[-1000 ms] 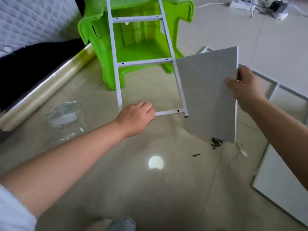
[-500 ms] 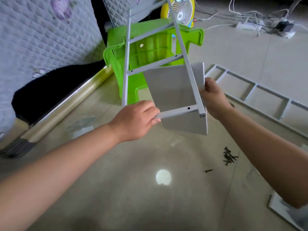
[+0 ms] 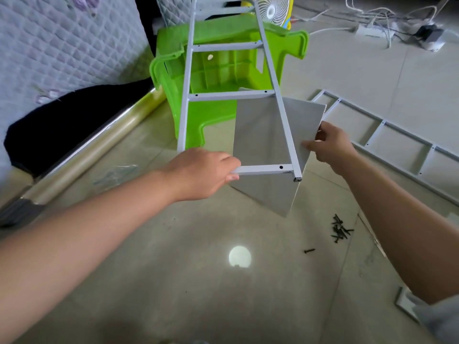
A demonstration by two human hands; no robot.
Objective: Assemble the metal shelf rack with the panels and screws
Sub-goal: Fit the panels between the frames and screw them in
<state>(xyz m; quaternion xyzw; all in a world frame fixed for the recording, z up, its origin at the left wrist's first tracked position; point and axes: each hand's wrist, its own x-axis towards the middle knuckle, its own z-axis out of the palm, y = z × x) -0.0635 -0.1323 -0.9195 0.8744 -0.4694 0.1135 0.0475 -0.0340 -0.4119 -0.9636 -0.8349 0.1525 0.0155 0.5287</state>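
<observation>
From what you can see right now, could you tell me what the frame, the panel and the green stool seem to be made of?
Frame: probably painted metal tube, matt white, with drilled screw holes. Panel: thin rigid sheet, matt grey, likely coated metal, though board is possible. Green stool: moulded plastic, glossy, with ribs underneath.

Your left hand (image 3: 201, 173) covers one near corner of the white ladder-shaped metal frame (image 3: 263, 168), whose top is cut off above. Its rail hides a strip of the flat grey panel (image 3: 258, 130). The heads of the small black screws (image 3: 339, 229) are too tiny to tell.

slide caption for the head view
Left hand grips white metal ladder frame; right hand holds grey flat panel behind it.
</observation>
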